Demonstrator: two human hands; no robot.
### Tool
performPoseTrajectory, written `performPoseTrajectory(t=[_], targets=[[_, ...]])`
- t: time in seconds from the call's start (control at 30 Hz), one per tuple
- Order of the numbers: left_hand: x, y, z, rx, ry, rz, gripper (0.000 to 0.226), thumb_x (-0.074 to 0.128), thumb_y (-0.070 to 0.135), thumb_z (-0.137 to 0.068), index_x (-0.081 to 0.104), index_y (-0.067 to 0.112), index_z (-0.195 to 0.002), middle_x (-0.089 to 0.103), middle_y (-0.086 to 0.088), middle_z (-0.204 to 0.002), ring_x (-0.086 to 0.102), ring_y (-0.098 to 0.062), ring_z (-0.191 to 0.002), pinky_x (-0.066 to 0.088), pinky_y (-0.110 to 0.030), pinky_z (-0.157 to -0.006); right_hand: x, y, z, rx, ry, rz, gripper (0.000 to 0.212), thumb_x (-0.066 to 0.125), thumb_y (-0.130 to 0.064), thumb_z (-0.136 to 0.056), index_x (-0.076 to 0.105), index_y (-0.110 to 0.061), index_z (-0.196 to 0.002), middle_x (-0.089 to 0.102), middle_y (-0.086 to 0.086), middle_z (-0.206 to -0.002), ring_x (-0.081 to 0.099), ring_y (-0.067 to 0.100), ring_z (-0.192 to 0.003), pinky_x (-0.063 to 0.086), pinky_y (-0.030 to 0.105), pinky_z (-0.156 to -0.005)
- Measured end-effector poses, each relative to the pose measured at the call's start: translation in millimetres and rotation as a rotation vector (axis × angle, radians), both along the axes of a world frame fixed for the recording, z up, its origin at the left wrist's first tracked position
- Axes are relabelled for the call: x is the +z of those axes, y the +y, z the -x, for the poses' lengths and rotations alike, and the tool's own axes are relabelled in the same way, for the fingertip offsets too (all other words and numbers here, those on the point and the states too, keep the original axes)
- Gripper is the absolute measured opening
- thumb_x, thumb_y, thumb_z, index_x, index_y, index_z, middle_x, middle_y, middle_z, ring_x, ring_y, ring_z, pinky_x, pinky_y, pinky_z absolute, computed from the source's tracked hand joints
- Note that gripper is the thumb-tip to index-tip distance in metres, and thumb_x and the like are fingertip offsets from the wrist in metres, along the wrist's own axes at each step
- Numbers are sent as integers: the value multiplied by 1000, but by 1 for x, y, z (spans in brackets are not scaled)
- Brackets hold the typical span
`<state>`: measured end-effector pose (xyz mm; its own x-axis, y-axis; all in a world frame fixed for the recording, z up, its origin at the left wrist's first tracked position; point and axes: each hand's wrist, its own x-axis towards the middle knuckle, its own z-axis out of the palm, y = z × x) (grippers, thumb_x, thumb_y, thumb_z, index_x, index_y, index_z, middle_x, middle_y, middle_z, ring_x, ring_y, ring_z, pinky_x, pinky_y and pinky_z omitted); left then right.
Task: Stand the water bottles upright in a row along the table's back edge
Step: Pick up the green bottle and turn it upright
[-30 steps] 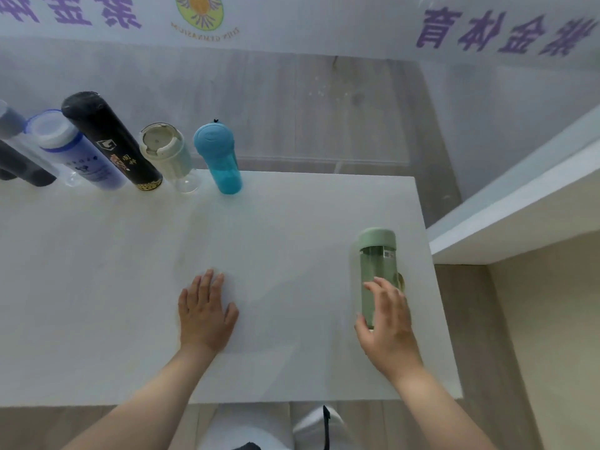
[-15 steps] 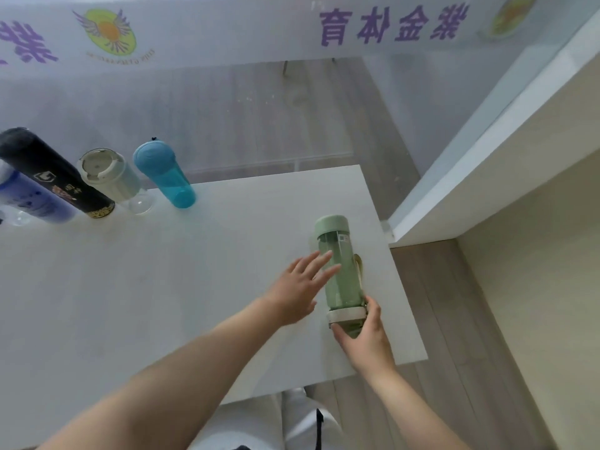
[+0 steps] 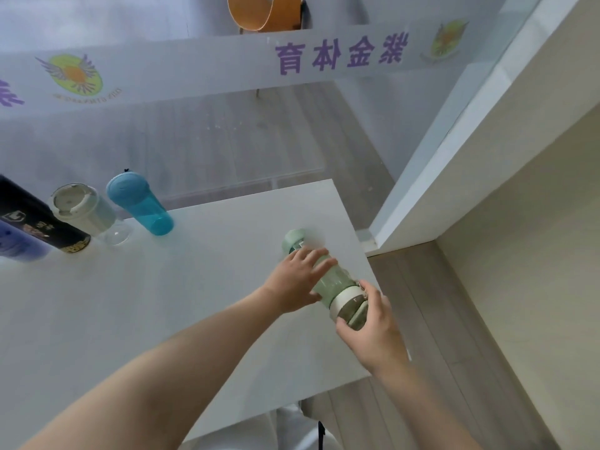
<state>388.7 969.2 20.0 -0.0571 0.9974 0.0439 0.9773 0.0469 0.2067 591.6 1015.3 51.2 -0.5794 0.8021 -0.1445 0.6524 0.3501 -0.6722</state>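
A pale green water bottle (image 3: 334, 280) is tilted near the white table's (image 3: 162, 303) right edge, its cap pointing toward the back. My left hand (image 3: 297, 282) wraps around its middle. My right hand (image 3: 373, 326) grips its white-ringed base end, which is raised off the table. Along the back edge at the left stand a blue bottle (image 3: 141, 206), a clear bottle with a cream lid (image 3: 82, 211), a black bottle (image 3: 35, 222) and a purple-blue bottle (image 3: 16, 241), all upright in a row.
A glass wall with a printed banner (image 3: 292, 60) runs behind the table. A white ledge and beige wall (image 3: 487, 157) rise close to the right. Wooden floor shows past the table's right edge.
My left hand crossed the table and took hold of the green bottle's middle. My right hand shifted to its base and lifted that end. The view swung to the right.
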Motion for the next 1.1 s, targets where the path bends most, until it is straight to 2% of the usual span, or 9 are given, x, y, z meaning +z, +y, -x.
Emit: performPoseTrajectory(t=[0.1,0.23,0.4,0.47,0.6,0.7,0.8,0.93,1.1], targets=[[11,-4,2,158,-204,-61,81,77,50,-68,40,26,-136,47,-3,-137,39,-29,-126,44,-44,-98,23,10,7,25,134,-108,76,74,-37,-72,33,-32,-136,46,-8,-115,50,9,-96,45,23,-72],[23,-13,4,324,-392,-119,82,77,57,-66,39,30,-133,48,4,-132,47,-21,-115,50,-38,-87,54,21,27,108,279,-129,68,71,-40,-77,35,-29,-134,47,-13,-118,51,4,-104,49,20,-80],[26,-29,11,471,-670,-155,81,71,67,-60,40,36,-129,52,10,-123,55,-12,-105,51,-36,-85,67,20,57,215,365,-77,71,73,-43,-79,36,-24,-136,47,-11,-126,48,3,-115,44,14,-90],[24,-35,16,518,-747,-167,78,73,64,-60,40,40,-127,51,13,-121,54,-9,-105,52,-37,-87,65,17,69,265,365,-26,74,74,-43,-79,33,-26,-138,47,-13,-129,47,1,-118,43,12,-93],[17,-43,27,628,-917,-187,75,80,45,-63,42,41,-127,55,11,-123,55,-10,-112,50,-43,-96,51,11,90,278,333,143,77,75,-44,-76,28,-39,-136,44,-18,-132,48,4,-118,43,22,-97],[16,-45,32,689,-954,-201,73,79,48,-63,44,41,-126,60,9,-121,58,-13,-110,51,-44,-93,37,5,105,278,275,156,79,75,-44,-75,25,-40,-135,44,-18,-130,49,4,-115,46,24,-94],[15,-46,31,668,-907,-213,79,80,36,-68,38,34,-135,56,8,-128,57,-12,-112,51,-41,-93,25,2,120,213,277,180,78,77,-39,-75,28,-35,-136,47,-15,-128,51,6,-115,49,31,-93],[7,-51,29,615,-858,-207,83,81,28,-72,34,24,-141,49,3,-136,50,-12,-120,44,-30,-97,16,1,134,160,254,177,80,79,-47,-67,30,-38,-129,51,-15,-121,52,3,-108,41,17,-83],[-5,-63,42,557,-805,-125,83,79,33,-73,32,29,-140,47,6,-128,49,-14,-114,45,-34,-97,3,-5,135,128,223,196,78,76,-58,-59,33,-44,-123,55,-18,-114,55,1,-102,41,10,-76]])
